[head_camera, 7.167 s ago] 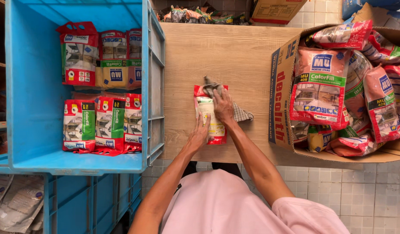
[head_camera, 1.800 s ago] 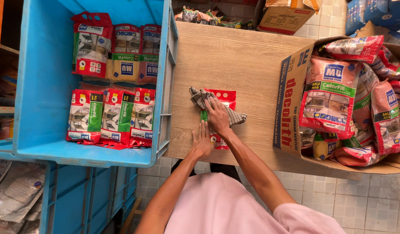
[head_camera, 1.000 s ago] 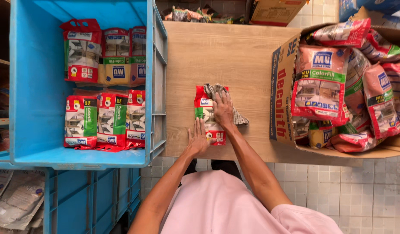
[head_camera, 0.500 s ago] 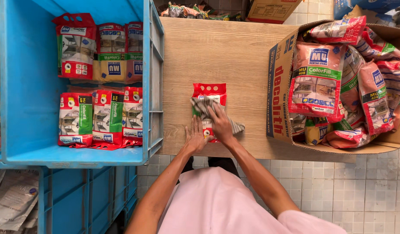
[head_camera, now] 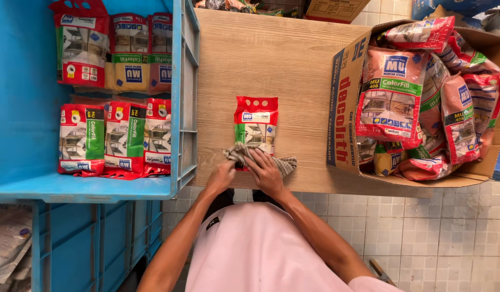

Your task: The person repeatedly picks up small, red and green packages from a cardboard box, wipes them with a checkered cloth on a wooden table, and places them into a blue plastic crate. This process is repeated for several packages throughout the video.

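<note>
Item: red-and-green pouch (head_camera: pixel 255 127), lying flat on the wooden table (head_camera: pixel 271 65), between the blue crate (head_camera: pixel 22 108) and the cardboard box (head_camera: pixel 344 97) of pouches. Checked cloth (head_camera: pixel 282 164) covers its near end. Left hand (head_camera: pixel 220 176) pinches the cloth's edge; right hand (head_camera: pixel 263 172) presses flat on the cloth, fingers spread.

Person seen from above, head-mounted view. The torso is covered by a pale pink garment of smooth, plain fabric, which fills the lower centre of the frame. A small dark mark sits on the garment near its upper left edge. Both forearms are bare from the elbow down, with no sleeves reaching them. The left hand (head_camera: pixel 222 174) and the right hand (head_camera: pixel 265 172) carry no gloves, rings, watch or wristband that can be made out.
</note>
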